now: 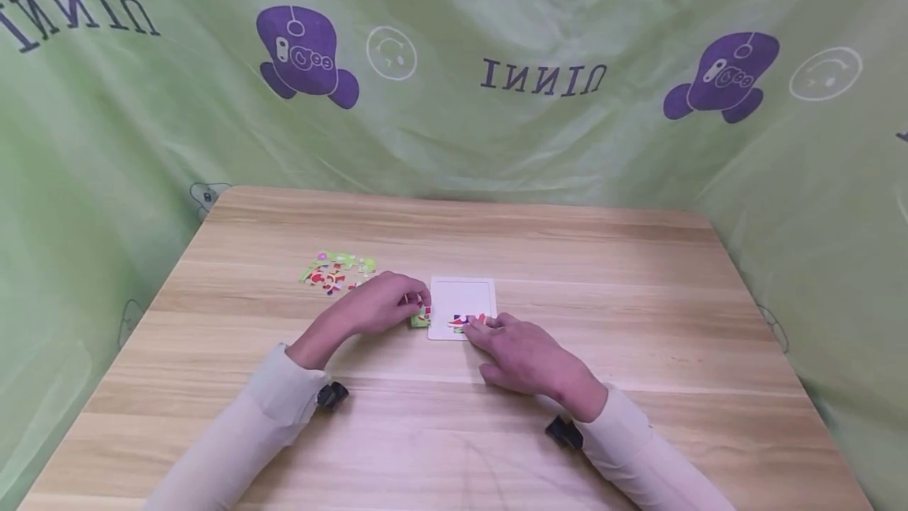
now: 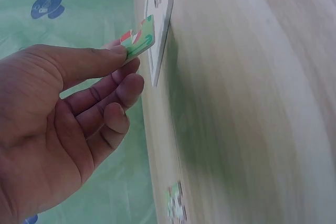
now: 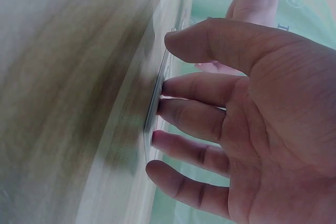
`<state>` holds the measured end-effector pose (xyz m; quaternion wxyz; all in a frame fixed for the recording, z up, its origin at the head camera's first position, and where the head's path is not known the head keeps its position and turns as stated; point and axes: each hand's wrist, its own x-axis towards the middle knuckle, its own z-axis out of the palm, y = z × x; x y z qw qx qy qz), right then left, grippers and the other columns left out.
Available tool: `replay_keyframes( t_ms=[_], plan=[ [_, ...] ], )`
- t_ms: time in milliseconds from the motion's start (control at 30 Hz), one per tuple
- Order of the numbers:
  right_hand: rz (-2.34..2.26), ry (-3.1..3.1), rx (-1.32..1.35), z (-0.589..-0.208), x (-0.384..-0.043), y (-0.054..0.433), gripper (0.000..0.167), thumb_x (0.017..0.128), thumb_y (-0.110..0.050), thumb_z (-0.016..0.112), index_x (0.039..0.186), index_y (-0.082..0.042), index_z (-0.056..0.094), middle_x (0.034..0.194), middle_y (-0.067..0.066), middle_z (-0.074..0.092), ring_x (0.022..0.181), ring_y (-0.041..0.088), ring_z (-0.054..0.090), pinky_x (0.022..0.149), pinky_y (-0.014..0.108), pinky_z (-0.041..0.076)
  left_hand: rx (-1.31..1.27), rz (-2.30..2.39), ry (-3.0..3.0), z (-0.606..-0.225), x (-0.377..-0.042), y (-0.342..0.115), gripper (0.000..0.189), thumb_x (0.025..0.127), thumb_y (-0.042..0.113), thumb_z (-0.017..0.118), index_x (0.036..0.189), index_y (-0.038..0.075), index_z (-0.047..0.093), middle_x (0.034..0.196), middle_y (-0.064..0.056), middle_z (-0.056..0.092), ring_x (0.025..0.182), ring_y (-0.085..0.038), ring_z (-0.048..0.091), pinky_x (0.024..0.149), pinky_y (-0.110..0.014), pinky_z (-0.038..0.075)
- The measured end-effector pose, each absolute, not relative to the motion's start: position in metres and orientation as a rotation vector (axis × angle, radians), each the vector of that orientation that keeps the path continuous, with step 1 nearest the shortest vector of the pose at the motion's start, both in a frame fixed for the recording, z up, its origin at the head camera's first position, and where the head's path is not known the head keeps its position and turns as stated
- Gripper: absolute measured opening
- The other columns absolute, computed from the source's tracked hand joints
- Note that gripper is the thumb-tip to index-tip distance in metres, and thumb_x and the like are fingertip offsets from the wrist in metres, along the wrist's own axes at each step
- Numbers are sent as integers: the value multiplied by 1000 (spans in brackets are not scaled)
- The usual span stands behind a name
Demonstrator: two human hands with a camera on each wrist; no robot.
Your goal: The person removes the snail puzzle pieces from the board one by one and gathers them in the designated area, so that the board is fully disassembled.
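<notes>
My left hand (image 1: 386,303) pinches a green and red jigsaw puzzle piece (image 2: 140,39) between thumb and index finger. The other fingers of that hand curl loosely below it in the left wrist view. The piece is held at the left edge of a white square puzzle tray (image 1: 461,292). Several colourful pieces (image 1: 457,324) lie along the tray's near edge, partly hidden by fingers. My right hand (image 1: 532,357) rests its extended fingertips on the tray's near right part, its thumb apart from them in the right wrist view.
Loose jigsaw pieces (image 1: 339,268) in green, red and white lie in a cluster on the wooden table (image 1: 610,274), left of the tray. Green printed fabric (image 1: 454,140) hangs behind the table and along its sides. Black wrist devices (image 1: 565,432) sit at both sleeve cuffs.
</notes>
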<state>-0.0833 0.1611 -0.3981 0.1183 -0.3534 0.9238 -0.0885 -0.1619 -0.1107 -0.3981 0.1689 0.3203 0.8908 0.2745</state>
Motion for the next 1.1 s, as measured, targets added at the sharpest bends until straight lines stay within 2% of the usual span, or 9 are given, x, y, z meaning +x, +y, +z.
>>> replay_keyframes(
  t_ms=[200, 333, 600, 900, 1100],
  plan=[
    [-239, 2708, -1037, -400, -86, 162, 57, 94, -22, 67, 148, -8, 54, 131, 10, 68, 114, 33, 59, 83, 45, 54, 869, 833, 2557, -395, -164, -128, 12, 96, 4, 66, 102, 12, 72, 88, 5, 67, 84, -13, 63, 79, -36, 53],
    [-237, 2712, -1042, -399, -86, 162, 57, 94, -21, 66, 147, -7, 54, 133, 10, 67, 114, 32, 59, 82, 45, 54, 860, 821, 2571, -394, -164, -139, 12, 96, 3, 66, 98, 13, 72, 86, 5, 65, 82, -13, 61, 78, -36, 51],
    [-271, 2710, -1053, -400, -84, 163, 56, 93, -20, 66, 146, -6, 55, 138, 8, 64, 116, 32, 59, 84, 46, 54, 874, 815, 2580, -396, -165, -165, 14, 96, 2, 66, 100, 12, 74, 89, 6, 67, 84, -13, 61, 77, -36, 51],
    [-252, 2697, -981, -400, -85, 162, 60, 94, -22, 65, 151, -9, 52, 148, 8, 56, 120, 32, 57, 87, 46, 53, 870, 852, 2609, -393, -167, -191, 14, 95, -1, 65, 97, 9, 74, 85, 6, 66, 82, -13, 61, 75, -36, 50],
    [-260, 2696, -983, -401, -85, 163, 59, 95, -21, 65, 151, -10, 52, 146, 8, 58, 119, 32, 57, 87, 46, 53, 792, 845, 2650, -396, -163, -209, 13, 97, 0, 66, 102, 9, 75, 87, 6, 67, 82, -13, 61, 75, -37, 51]
  ],
)
